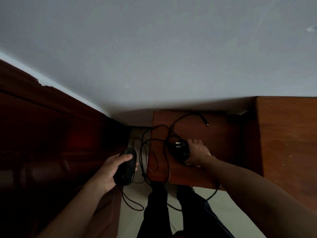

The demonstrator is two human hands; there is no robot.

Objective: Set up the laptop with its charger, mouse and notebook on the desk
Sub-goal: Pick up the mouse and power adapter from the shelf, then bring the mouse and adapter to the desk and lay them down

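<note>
Room: dim light, a pale grey wall behind, and a low reddish-brown wooden surface (pixel 214 162) standing against it; every place below is told from this surface.
Taller cabinet: a brown wooden block (pixel 288 134) rises just beside the surface on its right.
Dark furniture: deep red-brown carved wood (pixel 42 134) fills the space well to the left of the surface.
Charger: a black power brick with a pronged plug (pixel 179 149) lies on the middle of the surface, its thin black cable (pixel 154 134) looping over the top and spilling off the left and front edges toward the pale floor.
Cable tip: a small barrel connector (pixel 206 124) rests near the back of the surface.
Right hand: the right hand (pixel 197 152) is closed over the charger, fingers curled around the brick, pressing it to the surface.
Mouse: a black oval computer mouse (pixel 127 167) is held in the air just left of the surface's left edge.
Left hand: the left hand (pixel 111 170) grips the mouse from its left side, thumb across the top.
Legs: dark trousers (pixel 157 212) show below the front edge.
</note>
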